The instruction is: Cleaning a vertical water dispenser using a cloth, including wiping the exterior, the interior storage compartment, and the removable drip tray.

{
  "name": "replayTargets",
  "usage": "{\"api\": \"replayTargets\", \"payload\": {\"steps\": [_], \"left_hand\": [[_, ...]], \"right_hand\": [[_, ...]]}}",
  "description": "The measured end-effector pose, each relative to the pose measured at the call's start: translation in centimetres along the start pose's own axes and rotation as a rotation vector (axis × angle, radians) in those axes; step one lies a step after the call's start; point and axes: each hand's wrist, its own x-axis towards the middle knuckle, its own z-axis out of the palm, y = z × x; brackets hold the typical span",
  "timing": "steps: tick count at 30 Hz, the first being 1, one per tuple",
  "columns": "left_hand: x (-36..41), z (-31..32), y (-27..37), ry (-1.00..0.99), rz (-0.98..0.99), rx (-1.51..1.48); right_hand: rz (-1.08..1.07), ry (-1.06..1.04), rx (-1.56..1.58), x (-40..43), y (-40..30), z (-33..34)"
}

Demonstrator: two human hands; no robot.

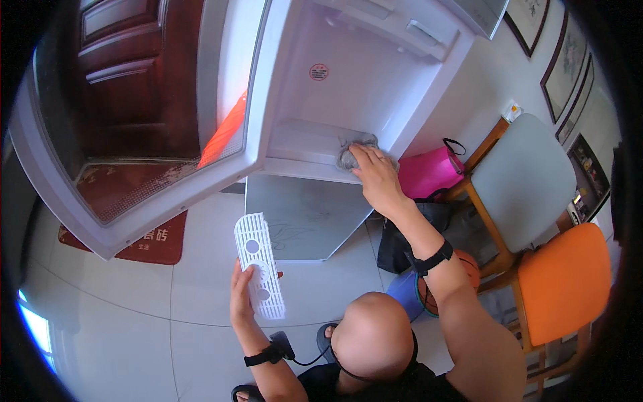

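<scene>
My left hand (242,291) holds a white slotted plastic drip-tray grille (260,266) with round openings, tilted above the floor. With my right hand (374,176) I press a crumpled grey cloth (354,151) onto the lower right ledge of a white water dispenser's compartment (361,95). Taps or fittings show at the top of this compartment. Its glazed door (211,193) stands swung out to the left. Below the ledge is the dispenser's grey lower panel (306,216).
A pink bag (429,173) and a black bag (394,243) sit right of the dispenser. Farther right are a grey-seated chair (525,181), an orange-seated chair (565,284) and a basketball (464,269) in a blue bin. A red mat (155,246) lies by the dark wooden door (140,100).
</scene>
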Motion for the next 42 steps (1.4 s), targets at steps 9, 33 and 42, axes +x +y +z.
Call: {"api": "replayTargets", "payload": {"steps": [9,33,42], "left_hand": [[0.1,-0.4,0.4,0.009,0.002,0.024],[0.5,0.6,0.6,-0.052,0.019,-0.006],[0.9,-0.3,0.2,-0.056,-0.048,-0.012]], "right_hand": [[0.487,0.791,0.615,-3.9,0.8,-1.9],[-0.122,0.604,0.158,8.1,9.5,-11.9],[-0.155,0.7,-0.046,5.0,6.4,-5.4]]}}
